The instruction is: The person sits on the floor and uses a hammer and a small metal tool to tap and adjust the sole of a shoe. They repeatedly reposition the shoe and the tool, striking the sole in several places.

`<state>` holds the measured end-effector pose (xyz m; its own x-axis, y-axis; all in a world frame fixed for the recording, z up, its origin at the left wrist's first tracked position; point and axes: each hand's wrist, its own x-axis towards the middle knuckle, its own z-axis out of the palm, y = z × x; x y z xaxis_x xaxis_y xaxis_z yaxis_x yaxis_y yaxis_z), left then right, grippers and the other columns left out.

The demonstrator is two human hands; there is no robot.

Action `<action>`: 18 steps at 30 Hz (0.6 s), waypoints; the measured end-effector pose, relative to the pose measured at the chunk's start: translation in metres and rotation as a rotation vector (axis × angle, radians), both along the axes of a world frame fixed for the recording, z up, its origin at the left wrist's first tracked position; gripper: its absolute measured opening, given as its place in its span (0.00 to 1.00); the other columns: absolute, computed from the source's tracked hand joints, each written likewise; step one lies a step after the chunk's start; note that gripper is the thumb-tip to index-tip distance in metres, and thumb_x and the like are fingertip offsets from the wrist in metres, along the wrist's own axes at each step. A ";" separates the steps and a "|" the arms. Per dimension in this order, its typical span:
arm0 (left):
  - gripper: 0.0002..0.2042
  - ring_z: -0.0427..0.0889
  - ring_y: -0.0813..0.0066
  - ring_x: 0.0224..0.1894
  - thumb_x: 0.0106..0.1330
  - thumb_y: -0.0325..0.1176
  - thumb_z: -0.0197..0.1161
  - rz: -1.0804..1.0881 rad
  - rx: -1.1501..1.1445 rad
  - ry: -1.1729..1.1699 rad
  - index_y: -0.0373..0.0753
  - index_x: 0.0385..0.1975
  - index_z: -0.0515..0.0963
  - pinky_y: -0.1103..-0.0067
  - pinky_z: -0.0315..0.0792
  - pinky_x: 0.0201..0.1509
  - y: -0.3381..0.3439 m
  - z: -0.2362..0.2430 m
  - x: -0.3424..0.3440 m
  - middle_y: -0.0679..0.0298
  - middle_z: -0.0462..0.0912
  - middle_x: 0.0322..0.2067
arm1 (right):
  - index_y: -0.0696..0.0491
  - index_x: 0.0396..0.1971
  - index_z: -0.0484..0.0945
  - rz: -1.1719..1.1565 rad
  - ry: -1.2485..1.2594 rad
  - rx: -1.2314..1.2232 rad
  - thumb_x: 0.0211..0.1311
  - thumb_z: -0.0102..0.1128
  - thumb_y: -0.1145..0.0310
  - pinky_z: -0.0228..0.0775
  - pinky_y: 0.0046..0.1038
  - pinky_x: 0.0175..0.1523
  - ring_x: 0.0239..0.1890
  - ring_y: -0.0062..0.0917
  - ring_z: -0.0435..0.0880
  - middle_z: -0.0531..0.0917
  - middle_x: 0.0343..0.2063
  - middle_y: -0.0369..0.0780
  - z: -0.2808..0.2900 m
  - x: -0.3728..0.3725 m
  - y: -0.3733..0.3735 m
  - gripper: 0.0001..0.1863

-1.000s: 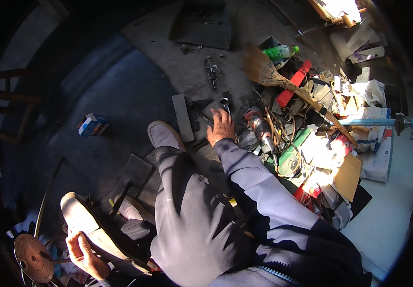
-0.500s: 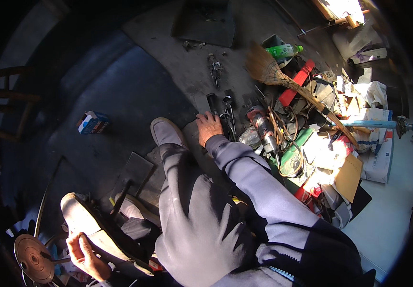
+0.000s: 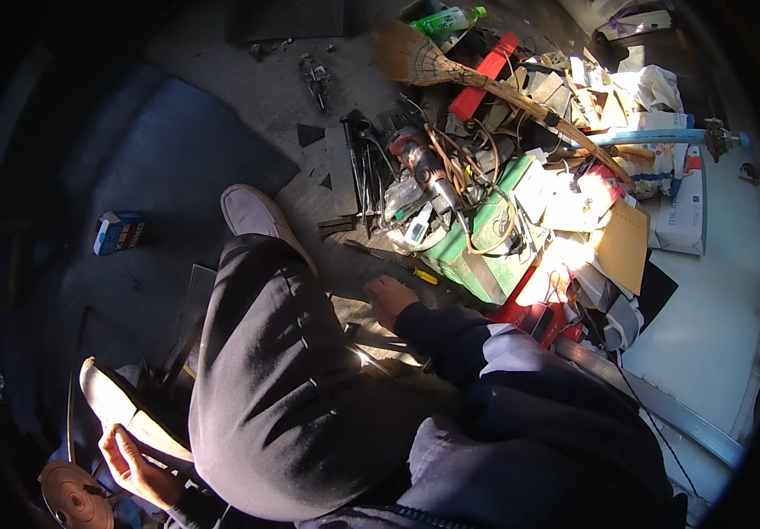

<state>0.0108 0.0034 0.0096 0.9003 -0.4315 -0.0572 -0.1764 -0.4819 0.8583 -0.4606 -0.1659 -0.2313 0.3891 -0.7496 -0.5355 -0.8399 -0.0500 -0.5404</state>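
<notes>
My left hand (image 3: 139, 468) pinches the edge of a shoe (image 3: 111, 398) at the lower left, its pale sole side turned up and lit by the sun. Part of the shoe is hidden behind my leg. In shadow near the middle, my right hand (image 3: 388, 300) is low over the floor. Its fingertips are turned away, so I cannot make out whether they hold anything. Just beyond it lies a screwdriver (image 3: 424, 275) with a yellow handle. Slim metal pieces (image 3: 380, 346) lie on the nearer side of that hand, close to my leg.
A green metal box (image 3: 477, 278), an angle grinder (image 3: 421, 166) and tangled cords crowd the right side. A straw broom (image 3: 507, 91) lies across the heap. A small blue-and-white box (image 3: 119, 234) stands at left. A round brown disc (image 3: 75, 496) is beside my left hand.
My right hand has drawn back from the dark tools on the floor toward my body. My head view has shifted right and my knee now rises higher. My left hand keeps its pinch on the shoe.
</notes>
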 end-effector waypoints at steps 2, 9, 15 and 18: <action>0.11 0.85 0.71 0.55 0.76 0.32 0.64 0.017 0.040 -0.010 0.34 0.51 0.82 0.79 0.75 0.65 -0.001 0.001 0.003 0.57 0.87 0.50 | 0.48 0.51 0.79 -0.017 0.119 0.129 0.58 0.66 0.69 0.75 0.44 0.60 0.57 0.46 0.78 0.78 0.49 0.46 0.002 -0.032 0.047 0.19; 0.08 0.83 0.75 0.53 0.76 0.28 0.63 -0.059 -0.049 0.023 0.34 0.50 0.82 0.81 0.73 0.64 -0.012 0.007 -0.002 0.61 0.86 0.47 | 0.50 0.55 0.75 0.024 0.500 0.044 0.55 0.72 0.61 0.74 0.44 0.62 0.59 0.46 0.79 0.80 0.53 0.47 -0.040 -0.086 0.050 0.27; 0.04 0.80 0.84 0.42 0.73 0.24 0.64 -0.150 -0.110 0.006 0.34 0.43 0.82 0.86 0.70 0.48 -0.022 0.014 -0.023 0.68 0.86 0.39 | 0.49 0.56 0.82 0.242 0.508 0.335 0.64 0.65 0.51 0.79 0.47 0.60 0.57 0.46 0.85 0.87 0.52 0.50 -0.078 -0.083 0.029 0.25; 0.02 0.82 0.82 0.44 0.71 0.23 0.67 -0.084 -0.167 0.013 0.34 0.40 0.83 0.83 0.74 0.54 -0.028 0.012 -0.030 0.67 0.86 0.39 | 0.50 0.59 0.81 0.265 0.494 0.370 0.66 0.62 0.50 0.77 0.46 0.61 0.58 0.44 0.84 0.85 0.56 0.49 -0.093 -0.094 0.006 0.27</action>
